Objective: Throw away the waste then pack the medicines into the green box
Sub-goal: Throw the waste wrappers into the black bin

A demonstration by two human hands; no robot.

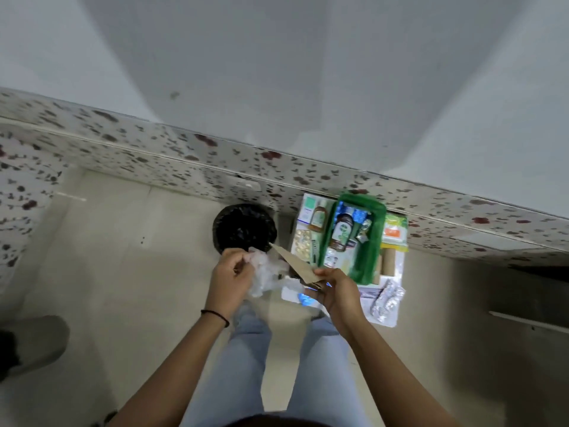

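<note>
My left hand [231, 269] grips a crumpled clear plastic wrapper [265, 274] just below the black-lined bin [244, 227]. My right hand [334, 289] pinches a brown cardboard piece [292, 260] whose pointed end reaches toward the bin's rim. To the right stands the green box [368, 257], holding a brown bottle [341, 232] and blue foil strips. Around the box, on a white surface, lie another brown bottle [317, 217], a yellow pill blister [302, 243], cardboard tubes [388, 261] and silver blister strips [388, 300].
A speckled tile skirting [184, 155] runs along the grey wall behind the bin and box. The floor is beige tile. My legs in light jeans are below the hands. A grey shoe [37, 343] sits at the left edge.
</note>
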